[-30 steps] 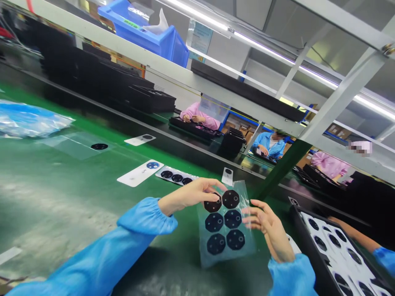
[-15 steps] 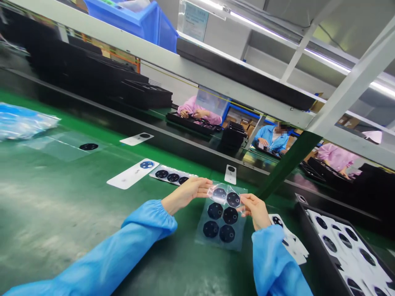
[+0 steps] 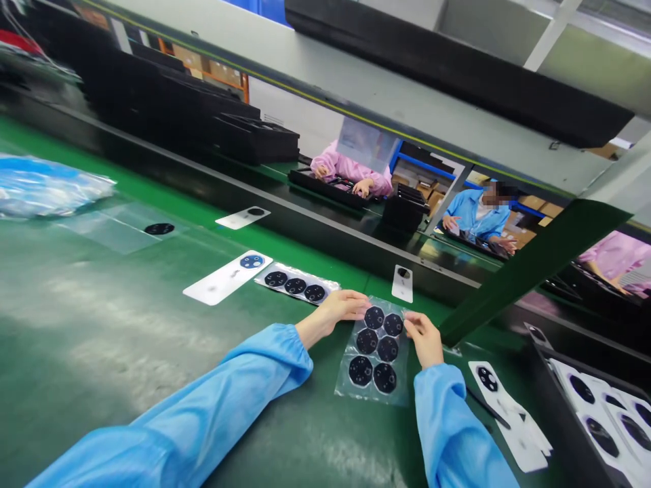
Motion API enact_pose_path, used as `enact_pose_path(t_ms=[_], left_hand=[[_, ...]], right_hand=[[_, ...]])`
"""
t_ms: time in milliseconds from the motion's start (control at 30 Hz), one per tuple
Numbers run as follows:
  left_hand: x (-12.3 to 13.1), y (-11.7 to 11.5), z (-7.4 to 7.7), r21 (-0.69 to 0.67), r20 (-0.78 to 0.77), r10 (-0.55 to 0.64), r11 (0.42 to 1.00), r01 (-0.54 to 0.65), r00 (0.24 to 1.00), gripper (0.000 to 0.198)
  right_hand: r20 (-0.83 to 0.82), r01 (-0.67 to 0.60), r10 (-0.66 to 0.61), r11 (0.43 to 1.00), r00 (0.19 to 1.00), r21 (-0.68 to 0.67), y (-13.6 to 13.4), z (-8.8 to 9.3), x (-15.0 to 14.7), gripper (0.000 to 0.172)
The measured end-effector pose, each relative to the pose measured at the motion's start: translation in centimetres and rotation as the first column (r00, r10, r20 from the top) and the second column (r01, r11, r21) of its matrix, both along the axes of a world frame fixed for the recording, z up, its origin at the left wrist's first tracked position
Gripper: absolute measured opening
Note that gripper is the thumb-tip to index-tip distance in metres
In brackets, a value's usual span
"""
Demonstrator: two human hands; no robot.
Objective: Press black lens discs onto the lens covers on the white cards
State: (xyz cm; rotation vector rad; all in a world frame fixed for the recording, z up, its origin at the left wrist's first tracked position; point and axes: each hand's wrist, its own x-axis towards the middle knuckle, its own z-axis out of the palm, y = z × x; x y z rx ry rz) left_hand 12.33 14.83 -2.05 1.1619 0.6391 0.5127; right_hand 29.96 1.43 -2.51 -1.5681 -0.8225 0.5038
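Observation:
A clear plastic sheet (image 3: 350,392) bearing several black, round-cornered discs (image 3: 367,341) in two columns is between my hands at the bench. My left hand (image 3: 333,313) has its fingers together at the sheet's upper left edge, thumb mostly hidden. At the upper right corner, my right hand (image 3: 424,339) pinches the sheet between thumb and fingers. Just beyond my left hand lies a silvery strip (image 3: 333,283) with three similar discs showing. Beside that strip is a white phone-back-shaped panel (image 3: 216,288) with a blue disc at one end.
Right of my right arm lie overlapping white panels (image 3: 529,454) and a dark thin stick (image 3: 488,407). A black tray (image 3: 554,407) holds several white panels. A green post (image 3: 534,271) rises ahead. Blue-white plastic packs (image 3: 45,186) lie far left. Co-workers (image 3: 475,213) sit across the line.
The view has tilted down and shifted left, so the bench items appear further right. Both hands stay at the sheet's top edge, and the sheet looks flatter with its discs clearer.

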Motion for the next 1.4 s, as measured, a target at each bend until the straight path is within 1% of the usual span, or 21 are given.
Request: enact_pose_path(t_ms=[67,100,167,233,300,400,667,867,1067,1267,1400], left_hand=[[0.3,-0.2,-0.2,0.031,-0.005,0.01,0.999,-0.01,1.0,0.027],[0.5,-0.3,-0.3,0.048,-0.006,0.015,0.999,-0.014,1.0,0.027],[0.9,-0.6,-0.5,0.083,-0.007,0.022,0.996,-0.021,1.0,0.027],[1.1,-0.8,-0.7,0.117,-0.009,0.025,0.993,-0.024,1.0,0.026],[1.3,-0.9,-1.0,0.149,-0.016,0.027,0.989,-0.024,1.0,0.027],[1.4,-0.9,-1.3,0.193,-0.029,0.029,0.981,-0.023,0.999,0.027],[1.6,-0.8,-1.8,0.306,-0.038,0.023,0.952,-0.01,0.999,0.026],[1.4,-0.8,-1.6,0.396,-0.092,-0.01,0.917,0.046,0.996,0.025],[1.4,-0.8,-1.1,0.464,-0.133,-0.026,0.882,0.085,0.991,0.025],[1.5,-0.7,-1.0,0.513,-0.188,0.001,0.853,0.097,0.982,0.026],[1.4,-0.5,-0.7,0.545,-0.244,0.026,0.831,0.114,0.969,0.026]], right_hand=[[0.057,0.02,-0.021,1.0,0.998,0.022,0.3,0.3,-0.5,0.042],[0.074,0.011,-0.013,1.0,0.997,0.022,0.6,0.5,-0.9,0.042],[0.07,-0.059,0.059,0.998,0.996,-0.012,1.4,0.7,-1.9,0.036],[0.023,-0.161,0.163,0.985,0.986,-0.061,2.3,0.7,-2.7,0.033],[-0.042,-0.24,0.237,0.967,0.971,-0.09,3.2,0.7,-3.3,0.038],[-0.123,-0.288,0.276,0.953,0.953,-0.095,4.0,0.6,-3.8,0.039],[-0.217,-0.286,0.268,0.957,0.939,-0.055,4.1,0.8,-4.1,0.029],[-0.224,-0.264,0.256,0.964,0.94,-0.007,4.4,0.6,-4.2,0.023],[-0.198,-0.263,0.262,0.965,0.945,0.021,4.6,0.3,-4.3,0.027],[-0.16,-0.272,0.273,0.962,0.949,0.031,4.6,0.1,-4.4,0.029],[-0.135,-0.28,0.28,0.96,0.95,0.024,4.7,-0.3,-4.4,0.03]])
